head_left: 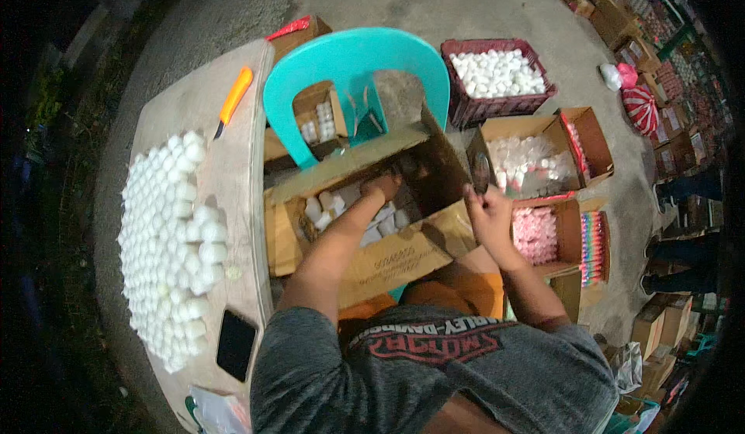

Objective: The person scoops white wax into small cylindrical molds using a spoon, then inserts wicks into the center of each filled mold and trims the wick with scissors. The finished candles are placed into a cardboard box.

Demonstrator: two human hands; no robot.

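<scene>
Cardboard box (388, 259) | brown, open, white pieces inside | left hand (382, 187) grip unclear | right hand (487, 215) half-curled, apart

Box (365, 232) betw. table (233, 170) & crates (497, 77)

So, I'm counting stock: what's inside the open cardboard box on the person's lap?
The cardboard box holds small white bottles, loosely piled. The left hand reaches in among them and its forearm covers part of the pile; the box bottom stays hidden.
</scene>
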